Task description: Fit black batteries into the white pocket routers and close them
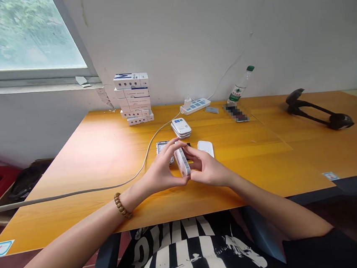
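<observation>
The left hand (160,170) is curled narrowly around one side of a white device (181,163), which is held over the table (79,215); its long axis runs forward, the top tilted slightly left. Its other side is gripped by the right hand (207,168).

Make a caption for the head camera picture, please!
Left hand and right hand hold a white device over an orange desk.

An orange desk (74,169) carries stacked white boxes (133,98), white devices (181,128), a power strip (195,106), a bottle (239,87), a blurred item (236,112), and a black stand (318,110).
</observation>
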The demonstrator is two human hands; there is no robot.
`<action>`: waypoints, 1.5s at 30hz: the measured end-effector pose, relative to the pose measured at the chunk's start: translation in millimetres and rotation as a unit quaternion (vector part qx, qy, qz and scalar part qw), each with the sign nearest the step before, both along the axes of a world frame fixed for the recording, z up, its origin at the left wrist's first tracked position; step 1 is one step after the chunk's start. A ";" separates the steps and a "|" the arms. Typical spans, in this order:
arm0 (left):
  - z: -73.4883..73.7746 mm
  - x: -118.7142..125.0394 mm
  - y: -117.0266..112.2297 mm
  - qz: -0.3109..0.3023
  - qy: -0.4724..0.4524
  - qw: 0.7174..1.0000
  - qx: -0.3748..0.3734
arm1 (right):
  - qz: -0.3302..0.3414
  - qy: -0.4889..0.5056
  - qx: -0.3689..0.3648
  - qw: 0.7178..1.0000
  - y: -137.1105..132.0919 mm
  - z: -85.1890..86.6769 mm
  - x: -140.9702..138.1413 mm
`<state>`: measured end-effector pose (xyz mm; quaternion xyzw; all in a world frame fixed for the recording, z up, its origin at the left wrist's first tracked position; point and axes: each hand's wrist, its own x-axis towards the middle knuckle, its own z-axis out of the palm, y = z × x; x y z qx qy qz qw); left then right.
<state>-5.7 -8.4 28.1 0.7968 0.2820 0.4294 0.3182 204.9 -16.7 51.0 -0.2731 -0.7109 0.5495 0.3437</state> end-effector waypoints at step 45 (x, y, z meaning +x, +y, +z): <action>-12.8 3.8 -8.9 -0.158 0.032 0.981 -0.105 | -0.411 -0.011 -0.047 0.910 2.9 -31.8 62.7</action>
